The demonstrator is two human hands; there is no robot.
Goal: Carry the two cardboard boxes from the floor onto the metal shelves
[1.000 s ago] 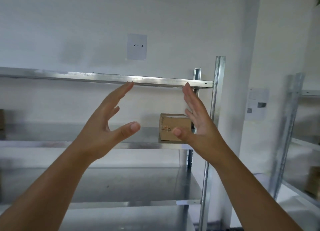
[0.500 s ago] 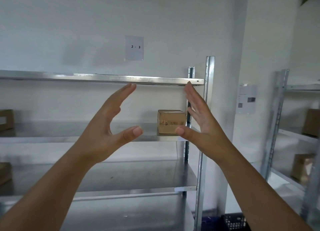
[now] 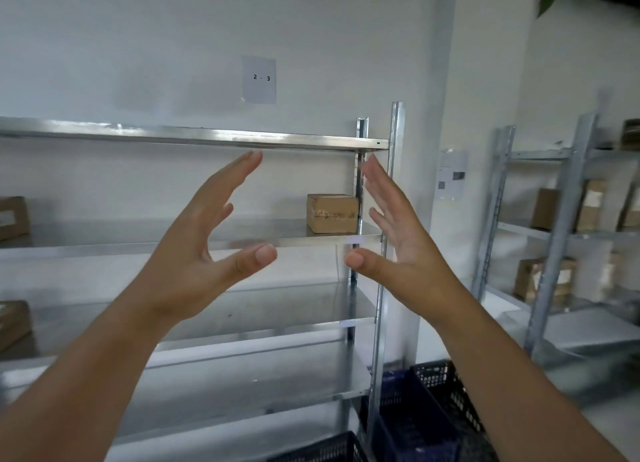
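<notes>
Main risk, as I judge it: both hands are up at shelf height w/ nothing in them, and no floor box is in view, so any reach down from here starts blind; dropping the arms fast near the galvanised upright post (image 3: 386, 240) could knock a wrist on its edge, and the dark plastic crates (image 3: 426, 413) at the foot of the rack sit right where feet would go for a stoop (trip hazard). A 2nd worry: the small cardboard box (image 3: 331, 213) on the middle shelf (image 3: 104, 240) sits hard against the right end, near the post, so pushing another carton in beside it carelessly could shove it toward the shelf's end. Grip now: left hand (image 3: 197, 253) and right hand (image 3: 398, 240) are held apart, palms facing each other, fingers spread and straight, thumbs pointing inward w/ a clear gap between them; neither touches the box, the shelf or the other hand. Both are empty. The box stands upright on the shelf behind them, seen between the hands, nearer the right one. More cartons show at the far left of this rack and on the neighbouring rack (image 3: 568, 219) to the right; whether any is the task's 2nd box I can't tell.
</notes>
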